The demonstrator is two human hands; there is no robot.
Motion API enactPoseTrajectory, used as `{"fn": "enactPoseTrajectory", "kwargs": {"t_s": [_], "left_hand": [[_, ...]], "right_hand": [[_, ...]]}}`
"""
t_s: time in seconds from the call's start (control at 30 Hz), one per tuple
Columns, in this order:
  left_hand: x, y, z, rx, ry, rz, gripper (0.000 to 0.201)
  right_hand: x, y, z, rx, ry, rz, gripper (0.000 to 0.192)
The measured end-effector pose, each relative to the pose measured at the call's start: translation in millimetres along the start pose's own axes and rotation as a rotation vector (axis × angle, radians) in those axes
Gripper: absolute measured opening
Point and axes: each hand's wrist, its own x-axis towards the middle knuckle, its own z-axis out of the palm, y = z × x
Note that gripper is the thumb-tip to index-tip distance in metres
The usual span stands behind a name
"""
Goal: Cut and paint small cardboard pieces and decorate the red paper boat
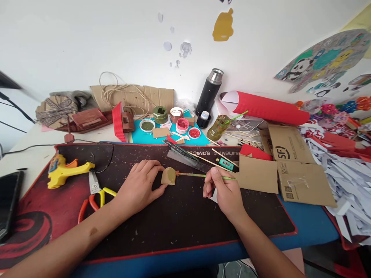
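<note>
My left hand pinches the left edge of a small cardboard piece between thumb and fingers, just over the dark desk mat. Olive-green paint covers part of its face. In my right hand is a thin paintbrush with a green handle, held level and pointing left. The brush tip lies at the right edge of the cardboard piece. Behind the hands are open paint jars, one olive green and one red, with a lid of green paint beside them.
A yellow glue gun and scissors lie left of my left arm. A ruler and wooden sticks lie beyond the brush. Cardboard sheets sit to the right, near heaped paper strips. A black thermos stands behind.
</note>
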Motion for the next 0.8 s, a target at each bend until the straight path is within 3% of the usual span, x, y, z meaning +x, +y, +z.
{"fn": "enactPoseTrajectory", "kwargs": {"t_s": [0.6, 0.8], "left_hand": [[-0.5, 0.3, 2.8, -0.032, 0.022, -0.02, 0.028], [-0.6, -0.3, 3.4, -0.03, 0.024, -0.019, 0.029]], "right_hand": [[-8.7, 1.3, 10.0, 0.01, -0.068, 0.02, 0.054], [-7.9, -0.5, 1.3, 0.014, -0.044, 0.045, 0.056]]}}
